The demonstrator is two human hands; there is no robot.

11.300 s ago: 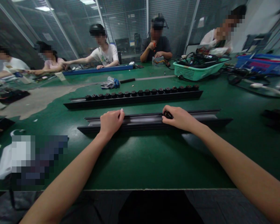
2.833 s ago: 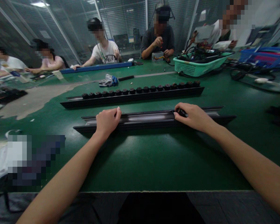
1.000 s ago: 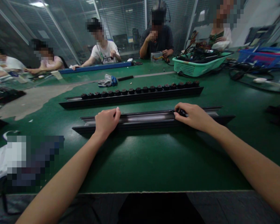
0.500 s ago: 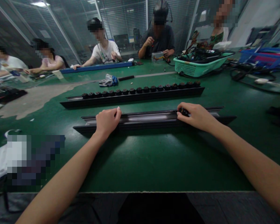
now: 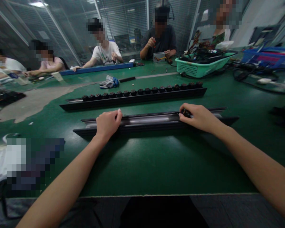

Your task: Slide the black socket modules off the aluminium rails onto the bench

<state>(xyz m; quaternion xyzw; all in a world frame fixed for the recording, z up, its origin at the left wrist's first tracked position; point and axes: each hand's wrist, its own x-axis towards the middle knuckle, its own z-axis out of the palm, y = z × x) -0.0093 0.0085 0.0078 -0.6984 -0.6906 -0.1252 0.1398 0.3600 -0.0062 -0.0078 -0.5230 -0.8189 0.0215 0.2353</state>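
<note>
Two long black channels side by side on a smooth green tabletop, apart, running left to right. In the far channel, a nearly full row of small black pieces, squat, round-looking and rough-topped, close together; only a short stretch bare at the left end. In the near channel, by contrast, just one dark piece in sight, right of the middle; pale, glossy inner face bare between the hands. Barely filled, then, as far as visible, with the part behind the right hand impossible to judge.

At the right hand, fingers nearly closed, pinching the dark piece low in the channel. At the left hand, fingers curled over the left part of the near channel, tips hidden; cannot tell how firm the grip.

Straight, thin walls on both channels, with slanted, pointed ends. Farther off, a crumpled grey-and-blue fabric bundle and a perforated green plastic basket heaped with tangled cables.
</note>
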